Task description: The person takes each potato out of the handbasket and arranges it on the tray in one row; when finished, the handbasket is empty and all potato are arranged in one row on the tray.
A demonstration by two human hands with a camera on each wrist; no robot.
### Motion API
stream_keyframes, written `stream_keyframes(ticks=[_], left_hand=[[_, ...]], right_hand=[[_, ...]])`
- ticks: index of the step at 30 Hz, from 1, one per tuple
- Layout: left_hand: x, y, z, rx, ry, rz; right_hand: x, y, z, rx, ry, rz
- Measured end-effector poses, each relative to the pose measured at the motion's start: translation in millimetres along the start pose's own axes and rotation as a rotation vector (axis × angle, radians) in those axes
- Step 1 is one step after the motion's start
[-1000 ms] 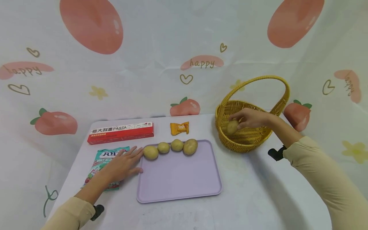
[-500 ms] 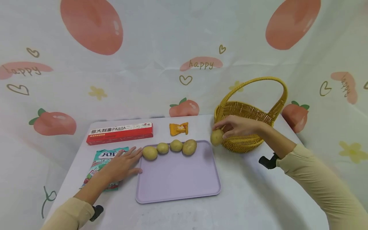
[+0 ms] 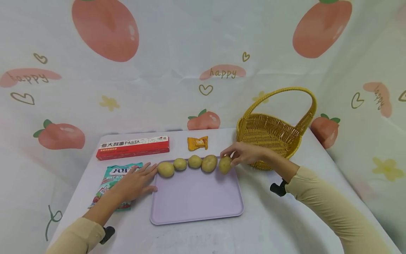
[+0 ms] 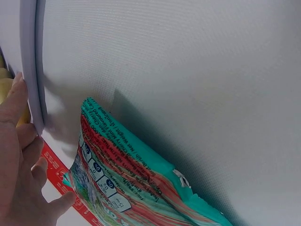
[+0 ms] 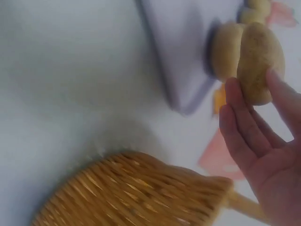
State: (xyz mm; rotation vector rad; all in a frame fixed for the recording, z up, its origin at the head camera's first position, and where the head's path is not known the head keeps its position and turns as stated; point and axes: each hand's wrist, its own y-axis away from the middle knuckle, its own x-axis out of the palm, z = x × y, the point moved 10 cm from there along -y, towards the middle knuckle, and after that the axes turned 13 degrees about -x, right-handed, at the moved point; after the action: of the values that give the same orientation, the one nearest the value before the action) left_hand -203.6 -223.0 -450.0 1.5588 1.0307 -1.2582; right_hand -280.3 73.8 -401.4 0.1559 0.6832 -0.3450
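Observation:
My right hand [image 3: 245, 154] pinches a potato [image 3: 225, 165] between thumb and fingers over the far right corner of the lilac tray [image 3: 196, 197]. In the right wrist view this potato [image 5: 257, 63] shows brownish and oval, with the fingertips on its near end. Several more potatoes stand in a row along the tray's far edge, the rightmost one [image 3: 209, 163] just left of the held one. My left hand [image 3: 134, 183] rests at the tray's left rim with fingers spread, partly over a green candy bag [image 3: 111, 180]. The left wrist view shows its fingertips touching the tray rim [image 4: 32, 70].
A yellow wicker basket [image 3: 266, 137] with a tall handle stands at the back right, behind my right forearm. Toward the back left lies a red pasta box [image 3: 133, 150]. A small orange packet [image 3: 197, 143] sits behind the tray. A printed cloth backdrop [image 3: 165, 95] rises behind the table.
My right hand has carried the potato out of the basket, leftward and toward me, to the tray's far right corner. The left hand has stayed in place.

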Motion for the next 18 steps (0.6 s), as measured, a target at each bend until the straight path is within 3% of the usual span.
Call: stream_keyframes(ticks=[4, 11, 18], left_hand=[[0.5, -0.2, 0.8, -0.003, 0.007, 0.004], [1.2, -0.2, 0.3, -0.004, 0.005, 0.01], [-1.9, 0.2, -1.3, -0.003, 0.009, 0.007]], right_hand=[[6, -4.9, -13, 0.018, 0.04, -0.018], [15, -16.8, -23, -0.025, 0.173, -0.012], [18, -17.5, -28, 0.051, 0.218, -0.032]])
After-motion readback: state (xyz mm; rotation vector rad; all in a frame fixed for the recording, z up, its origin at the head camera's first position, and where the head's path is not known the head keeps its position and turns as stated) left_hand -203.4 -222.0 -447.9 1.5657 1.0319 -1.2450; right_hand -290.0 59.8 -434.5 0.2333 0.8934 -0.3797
